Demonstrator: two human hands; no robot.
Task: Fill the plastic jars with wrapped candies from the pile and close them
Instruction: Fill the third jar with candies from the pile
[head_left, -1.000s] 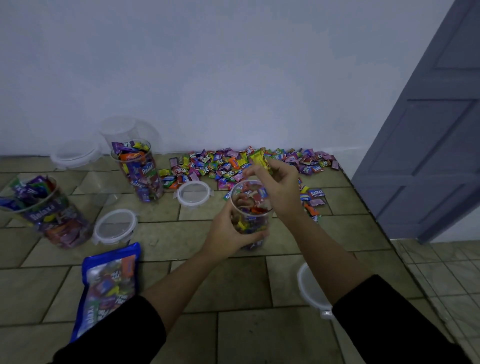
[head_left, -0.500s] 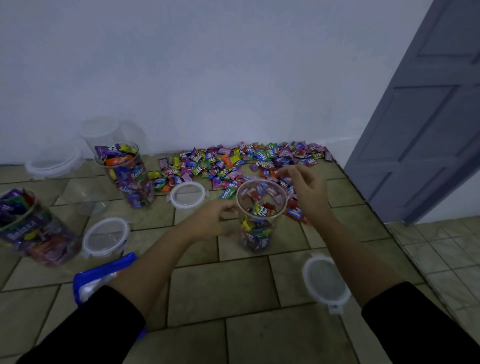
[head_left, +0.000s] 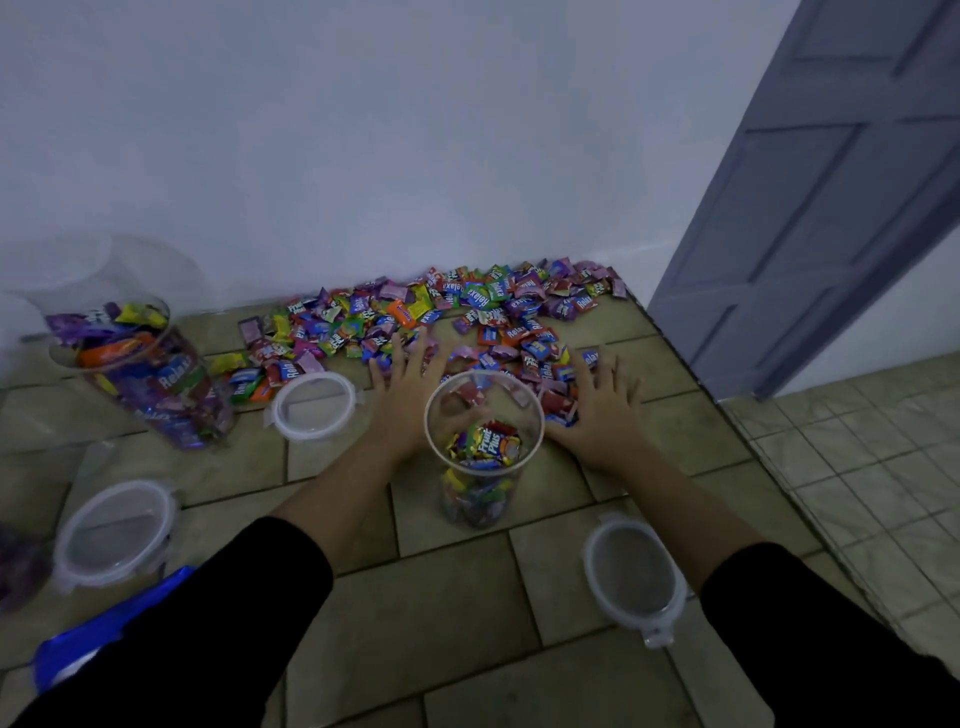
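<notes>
The tiled floor (head_left: 457, 613) meets a white wall. The open jar (head_left: 483, 452) stands just before you, perhaps half full; the plastic is dim, so I cannot be sure. Your left hand (head_left: 402, 395) at its 10 o'clock and your right hand (head_left: 597, 415) at its 2 o'clock lie flat with fingers spread on the near edge of the candy pile (head_left: 441, 317), holding nothing. Much of the pile remains at 12 o'clock. The full jar (head_left: 140, 374) at 9 o'clock has no cover yet. One lid (head_left: 631, 577) waits at 5 o'clock. I judge your reach is free.

clear plastic jar (head_left: 483, 441), glossy candy wrappers (head_left: 415, 317)
</notes>
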